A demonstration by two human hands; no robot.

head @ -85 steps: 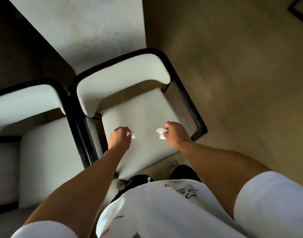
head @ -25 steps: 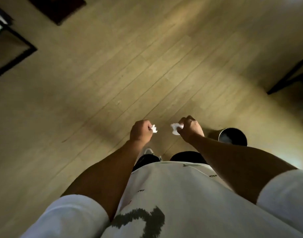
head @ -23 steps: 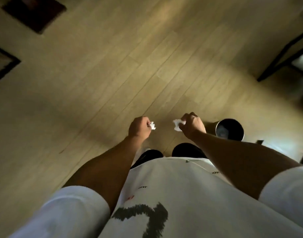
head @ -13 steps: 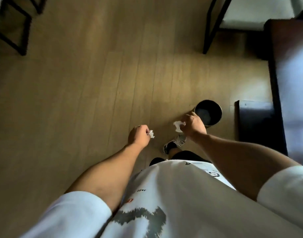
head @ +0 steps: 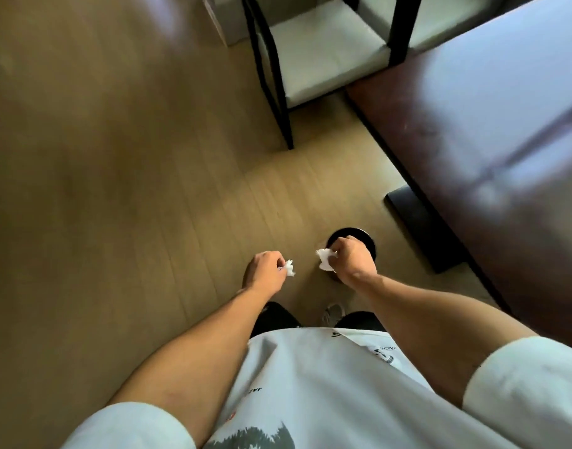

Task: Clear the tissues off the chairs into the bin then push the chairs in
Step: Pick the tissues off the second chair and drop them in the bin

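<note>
Since half a second ago the right hand has moved over the bin, which now lies mostly hidden beneath it, while the table and chair have slid closer into view. In the head view, that hand has its fingers curled round a crumpled tissue, the white wad poking out on its left side, just above the bin's near rim. The left hand pinches a smaller tissue between curled fingertips; it hangs over bare wooden floor, left of the bin and a little apart from it. The two tissues sit near each other with a gap between them. The bin (round, dark inside) stands on the floor just beside the dark base of a table at the right. Beyond it a chair with a black frame and pale seat stands at the table's far edge. A shoe shows below the hands.
</note>
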